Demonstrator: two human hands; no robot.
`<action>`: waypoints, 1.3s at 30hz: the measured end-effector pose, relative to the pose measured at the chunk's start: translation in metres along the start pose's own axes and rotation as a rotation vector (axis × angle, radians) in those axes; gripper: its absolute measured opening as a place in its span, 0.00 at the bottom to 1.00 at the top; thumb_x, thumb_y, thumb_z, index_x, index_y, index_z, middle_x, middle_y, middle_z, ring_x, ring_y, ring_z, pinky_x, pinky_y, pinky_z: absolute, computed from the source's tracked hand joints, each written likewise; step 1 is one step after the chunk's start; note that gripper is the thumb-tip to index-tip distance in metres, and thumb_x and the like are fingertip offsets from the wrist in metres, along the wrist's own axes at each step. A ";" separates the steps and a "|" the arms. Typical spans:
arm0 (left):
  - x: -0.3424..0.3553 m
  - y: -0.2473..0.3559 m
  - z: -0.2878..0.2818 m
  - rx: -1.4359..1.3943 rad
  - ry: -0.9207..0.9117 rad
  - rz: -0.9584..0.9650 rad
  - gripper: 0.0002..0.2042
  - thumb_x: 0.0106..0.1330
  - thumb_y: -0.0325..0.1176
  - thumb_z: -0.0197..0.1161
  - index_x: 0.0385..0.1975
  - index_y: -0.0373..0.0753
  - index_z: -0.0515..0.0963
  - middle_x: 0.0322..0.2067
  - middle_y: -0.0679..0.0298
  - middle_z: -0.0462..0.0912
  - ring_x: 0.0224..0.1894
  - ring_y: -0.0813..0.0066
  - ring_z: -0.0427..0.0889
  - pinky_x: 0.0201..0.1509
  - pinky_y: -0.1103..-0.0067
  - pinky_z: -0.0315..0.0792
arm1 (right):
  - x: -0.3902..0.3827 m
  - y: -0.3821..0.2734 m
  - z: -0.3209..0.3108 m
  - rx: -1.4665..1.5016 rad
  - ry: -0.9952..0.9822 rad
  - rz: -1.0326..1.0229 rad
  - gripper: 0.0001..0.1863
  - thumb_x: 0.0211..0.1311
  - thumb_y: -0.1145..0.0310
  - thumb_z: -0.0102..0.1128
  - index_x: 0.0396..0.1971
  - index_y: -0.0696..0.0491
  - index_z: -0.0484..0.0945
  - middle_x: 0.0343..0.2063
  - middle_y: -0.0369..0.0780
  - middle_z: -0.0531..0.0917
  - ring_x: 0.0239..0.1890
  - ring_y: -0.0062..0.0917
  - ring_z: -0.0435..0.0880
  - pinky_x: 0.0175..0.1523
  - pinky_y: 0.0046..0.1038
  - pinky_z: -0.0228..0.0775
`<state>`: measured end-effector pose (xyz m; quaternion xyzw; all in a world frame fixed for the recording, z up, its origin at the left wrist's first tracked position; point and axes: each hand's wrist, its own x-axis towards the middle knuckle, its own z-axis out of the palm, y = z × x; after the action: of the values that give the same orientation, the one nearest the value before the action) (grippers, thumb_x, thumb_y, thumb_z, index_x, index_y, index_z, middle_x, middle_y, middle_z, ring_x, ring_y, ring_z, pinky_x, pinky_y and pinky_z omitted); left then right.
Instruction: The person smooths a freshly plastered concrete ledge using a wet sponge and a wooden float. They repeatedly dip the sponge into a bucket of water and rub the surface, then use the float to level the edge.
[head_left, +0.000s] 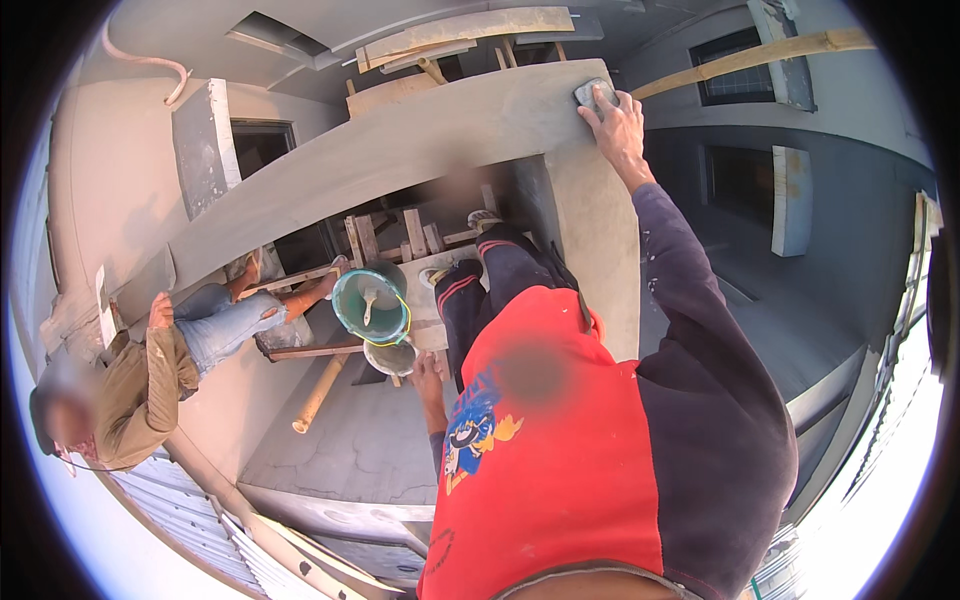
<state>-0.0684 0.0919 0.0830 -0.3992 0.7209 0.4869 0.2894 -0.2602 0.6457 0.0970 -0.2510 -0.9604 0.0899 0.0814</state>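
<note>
"Where's the pad [590, 94]?"

"Under the right hand [617, 125], whose fingers curve over it, against the beam [400, 140] at its right end, close to the upper edge."

"And the left hand [428, 378]?"

"Low beside the pail [388, 358], fingers half curled; I can't tell whether it grips the rim."

"Anything in the way?"

"A pole [755, 62] just right of the pad, the bucket [392, 292] with a brush [369, 300] near the feet, and a co-worker [155, 395] leftward."

"Open room?"

"Below the pole, right of the post [598, 240]."
</note>
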 end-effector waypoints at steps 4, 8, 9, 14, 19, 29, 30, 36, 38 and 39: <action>-0.004 -0.007 0.012 0.002 -0.098 -0.050 0.20 0.68 0.40 0.56 0.54 0.35 0.71 0.42 0.62 0.78 0.37 0.77 0.77 0.34 0.82 0.69 | -0.021 -0.054 0.002 0.014 -0.014 -0.190 0.26 0.58 0.51 0.61 0.57 0.41 0.74 0.51 0.47 0.71 0.52 0.40 0.69 0.56 0.39 0.65; -0.004 -0.003 0.009 0.006 -0.098 -0.050 0.21 0.68 0.40 0.56 0.56 0.35 0.69 0.45 0.60 0.77 0.42 0.73 0.78 0.42 0.79 0.72 | -0.055 -0.015 -0.017 0.032 -0.112 -0.303 0.27 0.59 0.50 0.60 0.57 0.42 0.74 0.53 0.47 0.70 0.53 0.40 0.69 0.58 0.39 0.64; -0.004 -0.001 0.008 0.006 -0.070 -0.038 0.21 0.68 0.40 0.55 0.57 0.35 0.69 0.47 0.59 0.76 0.44 0.71 0.78 0.45 0.78 0.72 | -0.040 0.002 -0.016 0.009 -0.079 -0.173 0.26 0.59 0.50 0.60 0.56 0.43 0.75 0.52 0.47 0.71 0.53 0.40 0.69 0.57 0.39 0.64; 0.008 0.005 0.009 0.107 -0.143 -0.038 0.24 0.68 0.42 0.55 0.59 0.35 0.67 0.51 0.56 0.75 0.50 0.66 0.78 0.51 0.73 0.71 | 0.005 -0.058 0.005 0.020 0.011 -0.159 0.26 0.58 0.50 0.60 0.57 0.42 0.74 0.50 0.47 0.72 0.53 0.41 0.69 0.57 0.39 0.64; 0.002 0.017 0.001 -0.012 -0.059 0.014 0.22 0.68 0.40 0.55 0.59 0.36 0.67 0.51 0.58 0.74 0.51 0.66 0.77 0.51 0.73 0.71 | -0.044 -0.024 -0.009 0.077 -0.097 -0.250 0.27 0.57 0.50 0.62 0.56 0.42 0.75 0.51 0.47 0.72 0.55 0.40 0.69 0.58 0.38 0.64; 0.002 0.003 -0.005 -0.008 -0.085 -0.040 0.23 0.68 0.41 0.54 0.59 0.35 0.66 0.53 0.55 0.74 0.53 0.63 0.76 0.55 0.70 0.71 | -0.026 -0.042 0.001 0.074 -0.028 -0.229 0.27 0.59 0.50 0.59 0.56 0.46 0.75 0.49 0.50 0.73 0.51 0.42 0.69 0.56 0.40 0.64; 0.000 0.003 -0.005 -0.068 -0.053 -0.012 0.23 0.68 0.41 0.54 0.59 0.34 0.66 0.53 0.54 0.73 0.53 0.61 0.76 0.54 0.71 0.72 | -0.016 -0.017 -0.003 0.054 -0.004 -0.126 0.27 0.59 0.50 0.59 0.57 0.46 0.75 0.49 0.50 0.73 0.51 0.42 0.69 0.56 0.40 0.64; 0.007 -0.018 -0.006 0.028 -0.086 -0.015 0.22 0.68 0.42 0.56 0.56 0.34 0.71 0.45 0.59 0.78 0.43 0.71 0.79 0.42 0.77 0.73 | 0.032 -0.037 0.017 0.045 0.059 -0.054 0.26 0.59 0.50 0.59 0.56 0.44 0.75 0.51 0.48 0.72 0.52 0.42 0.69 0.56 0.40 0.64; 0.002 -0.023 -0.002 0.051 -0.090 -0.004 0.21 0.67 0.42 0.57 0.55 0.34 0.72 0.43 0.61 0.79 0.41 0.74 0.79 0.39 0.79 0.71 | -0.024 -0.055 0.012 0.047 -0.037 -0.285 0.26 0.59 0.51 0.59 0.57 0.43 0.74 0.52 0.48 0.71 0.53 0.42 0.69 0.56 0.40 0.64; 0.004 -0.017 -0.005 0.071 -0.083 0.010 0.21 0.67 0.42 0.57 0.54 0.34 0.72 0.42 0.61 0.79 0.40 0.75 0.79 0.38 0.80 0.71 | -0.039 -0.065 0.012 0.062 -0.078 -0.394 0.26 0.59 0.51 0.59 0.57 0.43 0.74 0.52 0.48 0.71 0.53 0.41 0.69 0.56 0.40 0.64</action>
<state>-0.0554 0.0828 0.0737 -0.3647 0.7270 0.4786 0.3306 -0.2599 0.5687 0.0947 -0.0520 -0.9901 0.1113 0.0676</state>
